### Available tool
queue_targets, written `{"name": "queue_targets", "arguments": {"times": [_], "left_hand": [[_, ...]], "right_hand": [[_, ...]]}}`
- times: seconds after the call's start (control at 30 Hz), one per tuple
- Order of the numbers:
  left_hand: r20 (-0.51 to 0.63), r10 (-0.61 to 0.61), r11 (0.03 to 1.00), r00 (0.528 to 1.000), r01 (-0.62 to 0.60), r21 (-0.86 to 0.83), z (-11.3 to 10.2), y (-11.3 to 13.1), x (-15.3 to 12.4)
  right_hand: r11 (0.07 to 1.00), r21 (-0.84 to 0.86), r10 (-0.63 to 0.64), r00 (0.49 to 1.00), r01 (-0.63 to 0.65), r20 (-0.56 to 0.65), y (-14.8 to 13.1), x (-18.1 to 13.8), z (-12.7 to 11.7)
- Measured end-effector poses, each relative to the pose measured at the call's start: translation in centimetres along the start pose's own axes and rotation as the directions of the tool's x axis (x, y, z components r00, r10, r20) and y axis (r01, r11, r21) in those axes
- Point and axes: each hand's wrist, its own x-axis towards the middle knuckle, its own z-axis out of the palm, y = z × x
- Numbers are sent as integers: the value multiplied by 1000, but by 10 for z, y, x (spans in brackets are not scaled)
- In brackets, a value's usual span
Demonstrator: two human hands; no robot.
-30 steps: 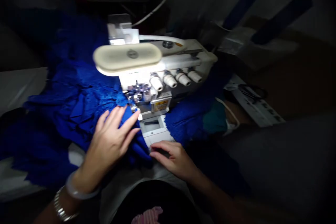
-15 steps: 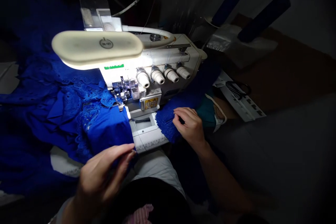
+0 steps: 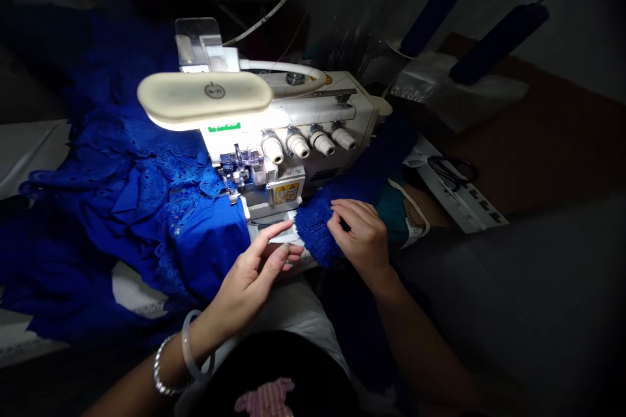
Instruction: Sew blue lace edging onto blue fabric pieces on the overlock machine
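My left hand [image 3: 267, 264], thumb and fingers apart and holding nothing, hovers over the front plate of a white overlock sewing machine [image 3: 364, 94]. A silver bracelet and a pale bangle circle that wrist. My right hand [image 3: 364, 238] is closed in a pinch on blue lace fabric [image 3: 315, 225] lying at the machine's right front. On the other side, a large blue garment [image 3: 215, 234] with eyelet lace edging spreads from the presser foot [image 3: 233, 192] over the bed. My right fingers partly hide the pinched lace.
A lit lamp [image 3: 203, 99] hangs before the machine head. Teal fabric [image 3: 394, 215] lies past my right hand, with black scissors [image 3: 452, 169] on a white slotted strip [image 3: 464, 205]. Dark blue thread cones [image 3: 499, 42] stand at the back right.
My left hand has moved right and up, off the blue garment's edge, and its fingers have spread. My right hand stays on the lace. The view has shifted slightly.
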Motion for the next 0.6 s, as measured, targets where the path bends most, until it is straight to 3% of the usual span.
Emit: {"name": "queue_targets", "arguments": {"times": [0.1,0.17,0.2,0.27,0.3,0.33,0.4,0.43,0.47,0.5,0.53,0.57,0.6], "left_hand": [[179,-88,960,980,131,-247,9,0,16],[264,-114,899,958,212,-382,14,9,25],[246,-112,887,963,208,-412,14,17,27],[111,-78,917,991,115,-383,6,35,28],[21,-41,944,999,46,-328,-3,45,26],[-68,7,968,998,-24,-250,-13,54,22],[-247,115,987,962,-140,-85,-38,71,10],[-334,173,981,927,-191,-23,-51,78,1],[-422,236,968,875,-248,25,-61,83,-9],[-504,291,952,813,-299,68,-68,87,-19],[-567,331,938,754,-328,112,-73,89,-29],[-599,354,932,718,-326,160,-74,90,-39],[-593,363,932,719,-293,214,-72,88,-48]], "right_hand": [[993,117,21,1000,-21,4,-42,1,-21],[934,357,-40,996,9,78,-77,-7,-34],[840,539,-141,983,56,117,-93,-14,-37],[594,800,-310,893,-86,326,-113,-33,-37],[526,816,-383,789,-242,481,-116,-44,-33],[515,760,-437,641,-397,631,-117,-56,-26],[609,559,-470,312,-563,826,-111,-77,-9],[655,497,-472,205,-569,857,-107,-85,0],[679,477,-482,151,-559,863,-105,-90,8],[693,477,-498,120,-540,859,-103,-91,13],[696,487,-496,136,-528,857,-104,-88,15],[689,500,-461,215,-524,861,-105,-80,15],[679,514,-392,333,-524,857,-108,-70,12]]}}
